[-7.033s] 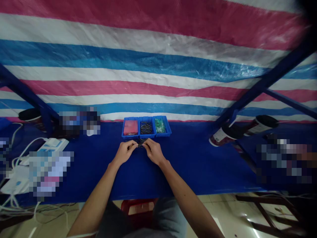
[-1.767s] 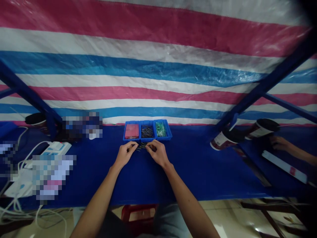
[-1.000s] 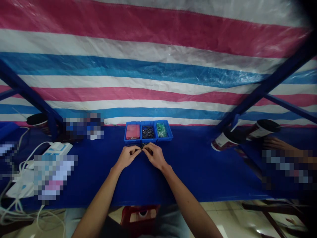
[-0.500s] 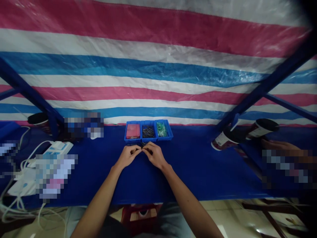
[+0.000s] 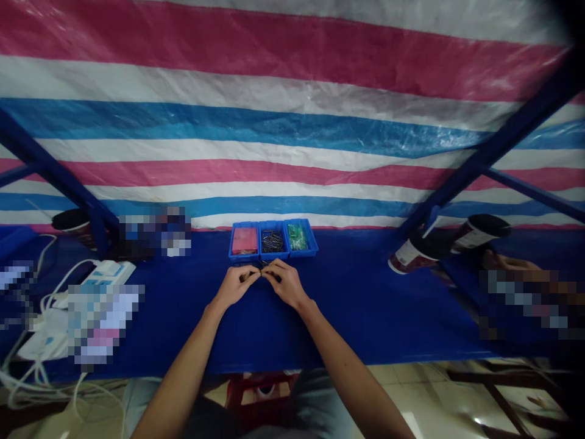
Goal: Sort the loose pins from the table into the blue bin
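While striped sheeting (image 5: 283, 125) backs the blue table (image 5: 365, 305), left hand (image 5: 233, 285) and right hand (image 5: 289, 284) pinch something indistinct (image 5: 261, 274).

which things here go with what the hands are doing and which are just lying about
Seems part of the work:
left hand, right hand
three blue trays holding pink pieces, dark pins and green pieces
loose dark pieces just beyond the hands

Probably just lying about:
white power strip
dark-topped tubs at both sides
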Available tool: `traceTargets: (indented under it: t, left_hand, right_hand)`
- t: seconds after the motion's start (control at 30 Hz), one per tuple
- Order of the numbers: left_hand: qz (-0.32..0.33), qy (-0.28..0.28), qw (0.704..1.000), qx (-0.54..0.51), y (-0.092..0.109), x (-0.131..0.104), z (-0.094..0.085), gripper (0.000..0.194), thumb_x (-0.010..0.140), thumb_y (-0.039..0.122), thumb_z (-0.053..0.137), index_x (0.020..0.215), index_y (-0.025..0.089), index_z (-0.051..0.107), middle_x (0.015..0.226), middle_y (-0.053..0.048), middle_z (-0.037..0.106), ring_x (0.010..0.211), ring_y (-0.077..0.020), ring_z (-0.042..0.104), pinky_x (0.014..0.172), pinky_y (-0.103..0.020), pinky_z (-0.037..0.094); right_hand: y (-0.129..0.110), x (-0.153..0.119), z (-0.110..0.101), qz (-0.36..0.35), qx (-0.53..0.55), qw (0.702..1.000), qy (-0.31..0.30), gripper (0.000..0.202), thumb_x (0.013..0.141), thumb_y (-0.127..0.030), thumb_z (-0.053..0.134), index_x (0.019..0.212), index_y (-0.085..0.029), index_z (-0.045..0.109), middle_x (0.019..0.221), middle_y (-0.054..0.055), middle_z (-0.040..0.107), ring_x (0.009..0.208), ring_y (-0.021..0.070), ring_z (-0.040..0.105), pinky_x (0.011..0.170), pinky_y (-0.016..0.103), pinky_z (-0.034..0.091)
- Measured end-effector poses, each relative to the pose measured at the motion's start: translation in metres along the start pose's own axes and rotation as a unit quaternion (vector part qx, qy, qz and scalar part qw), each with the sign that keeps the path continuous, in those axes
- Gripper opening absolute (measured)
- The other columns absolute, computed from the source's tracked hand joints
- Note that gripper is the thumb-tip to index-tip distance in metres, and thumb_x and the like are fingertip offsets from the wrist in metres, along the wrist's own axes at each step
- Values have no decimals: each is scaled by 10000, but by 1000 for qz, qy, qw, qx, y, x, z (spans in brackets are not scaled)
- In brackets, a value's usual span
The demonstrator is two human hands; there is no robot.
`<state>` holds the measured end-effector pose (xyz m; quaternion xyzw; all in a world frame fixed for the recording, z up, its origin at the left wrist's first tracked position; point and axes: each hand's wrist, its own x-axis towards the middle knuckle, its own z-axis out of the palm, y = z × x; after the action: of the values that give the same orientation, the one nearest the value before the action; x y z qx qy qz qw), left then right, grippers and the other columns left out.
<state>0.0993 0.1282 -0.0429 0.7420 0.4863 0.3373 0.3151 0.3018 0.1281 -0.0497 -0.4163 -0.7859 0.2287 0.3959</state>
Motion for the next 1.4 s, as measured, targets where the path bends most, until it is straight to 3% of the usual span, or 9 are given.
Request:
traceTargets:
  t: [0.53,0.8,1.0,1.23,1.4]
  left_hand:
    - [-1,22,1000,-5,1,0,0,363,907,444,576,924,139,774,539,55,348,531,-96,302,548,-227,258]
    - [5,14,1000,4,4,-1,-1,364,914,440,568,880,130,755,543,57,352,536,-96,301,556,-229,261]
    - [-5,14,1000,-3,3,0,0,364,923,441,554,904,133,747,549,57,365,538,-94,314,554,-221,258]
    - [-3,6,1000,8,4,1,-1,357,932,436,546,912,139,743,550,56,393,539,-95,330,560,-222,266]
    - [-3,8,1000,14,3,0,-1,363,938,441,535,925,139,738,545,58,385,537,-97,331,561,-222,270]
  right_hand:
    - [-5,1,-2,7,-9,1000,-18,200,1015,-307,498,1026,-230,682,1001,45,661,882,157,643,797,250,474]
    - [-7,1,-4,14,-54,998,-33,263,1039,-324,449,925,-208,656,907,26,638,784,135,615,730,232,433]
    - [-5,0,-3,-5,-13,1000,-12,140,989,-293,547,1070,-219,633,918,23,628,752,140,596,699,240,442]
    - [-2,1,-1,-14,17,1000,2,129,988,-222,524,1004,-231,652,977,36,642,844,159,629,776,260,470]
    - [-1,1,-2,-10,11,1000,2,144,999,-257,521,990,-229,662,968,41,647,849,165,635,784,267,473]
